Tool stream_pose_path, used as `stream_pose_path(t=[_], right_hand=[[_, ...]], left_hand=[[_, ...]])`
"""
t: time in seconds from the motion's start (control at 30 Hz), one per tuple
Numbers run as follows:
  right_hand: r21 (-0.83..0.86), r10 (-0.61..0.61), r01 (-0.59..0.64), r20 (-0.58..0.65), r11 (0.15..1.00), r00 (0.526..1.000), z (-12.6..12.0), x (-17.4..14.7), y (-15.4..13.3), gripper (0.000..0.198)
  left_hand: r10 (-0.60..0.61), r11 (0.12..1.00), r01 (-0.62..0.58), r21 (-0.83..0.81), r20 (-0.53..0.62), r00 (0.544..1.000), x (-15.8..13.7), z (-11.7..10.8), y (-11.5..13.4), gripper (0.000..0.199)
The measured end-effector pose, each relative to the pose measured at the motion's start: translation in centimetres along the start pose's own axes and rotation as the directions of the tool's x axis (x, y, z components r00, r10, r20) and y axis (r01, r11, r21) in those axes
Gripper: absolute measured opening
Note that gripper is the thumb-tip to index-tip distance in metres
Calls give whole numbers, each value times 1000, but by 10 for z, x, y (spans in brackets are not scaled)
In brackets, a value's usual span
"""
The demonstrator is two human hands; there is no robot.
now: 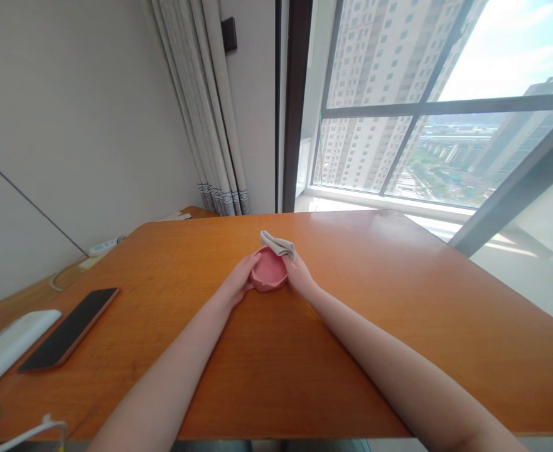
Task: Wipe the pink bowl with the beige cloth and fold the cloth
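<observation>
A small pink round dish (269, 269) with an angular rim is over the middle of the wooden table, its hollow side facing me. My left hand (244, 275) grips its left edge, the thumb lying on the rim. At the dish's right edge is my right hand (299, 274), closed on a folded grey cloth (277, 243). The cloth lies across the dish's far upper rim. Most of my right fingers are hidden behind the cloth and dish. Whether the dish touches the tabletop, I cannot tell.
The brown wooden table (375, 301) spreads around my arms. A dark phone (71, 328) and a white object (10, 348) lie at the left. A white cable (31, 433) crosses the near left corner. A power strip (103, 247) sits beyond the left edge, by the wall.
</observation>
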State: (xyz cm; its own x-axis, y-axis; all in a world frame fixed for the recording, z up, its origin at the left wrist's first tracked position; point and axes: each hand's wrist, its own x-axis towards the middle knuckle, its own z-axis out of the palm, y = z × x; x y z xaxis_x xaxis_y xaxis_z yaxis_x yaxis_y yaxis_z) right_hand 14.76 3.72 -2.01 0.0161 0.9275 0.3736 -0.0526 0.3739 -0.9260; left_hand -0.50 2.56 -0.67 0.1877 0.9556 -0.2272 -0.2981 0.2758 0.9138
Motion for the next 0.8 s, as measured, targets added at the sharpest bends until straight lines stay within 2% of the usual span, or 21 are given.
stream_pose_path(t=[0.13, 0.27, 0.4, 0.47, 0.53, 0.6, 0.7, 0.8], right_hand=[[22, 138, -137, -81, 990, 987, 12, -6, 9, 49], [3, 29, -29, -147, 1000, 989, 18, -11, 9, 51], [24, 46, -43, -164, 999, 985, 10, -6, 9, 45], [36, 42, -38, -131, 999, 991, 4, -2, 12, 41], [43, 20, -18, -66, 999, 998, 1, 1, 16, 38], [38, 30, -29, -20, 999, 999, 3, 1, 19, 38], [24, 104, -102, -64, 994, 993, 13, -6, 18, 44], [19, 106, -104, -137, 994, 985, 20, -13, 13, 50]], left_hand=[[81, 975, -101, -197, -107, 991, 4, 7, -8, 43], [163, 931, -171, -324, -51, 985, 3, 12, -10, 43], [47, 976, -25, -218, 96, 994, 1, 2, -2, 45], [-32, 987, 56, -148, 164, 986, 0, -5, 3, 53], [-72, 991, 90, -98, 178, 981, -1, -8, 6, 53], [-62, 994, 70, -78, 102, 993, 0, -7, 5, 47], [15, 988, -21, -150, -42, 999, 4, -2, -2, 41], [144, 964, -155, -218, -65, 987, 7, 2, -7, 42]])
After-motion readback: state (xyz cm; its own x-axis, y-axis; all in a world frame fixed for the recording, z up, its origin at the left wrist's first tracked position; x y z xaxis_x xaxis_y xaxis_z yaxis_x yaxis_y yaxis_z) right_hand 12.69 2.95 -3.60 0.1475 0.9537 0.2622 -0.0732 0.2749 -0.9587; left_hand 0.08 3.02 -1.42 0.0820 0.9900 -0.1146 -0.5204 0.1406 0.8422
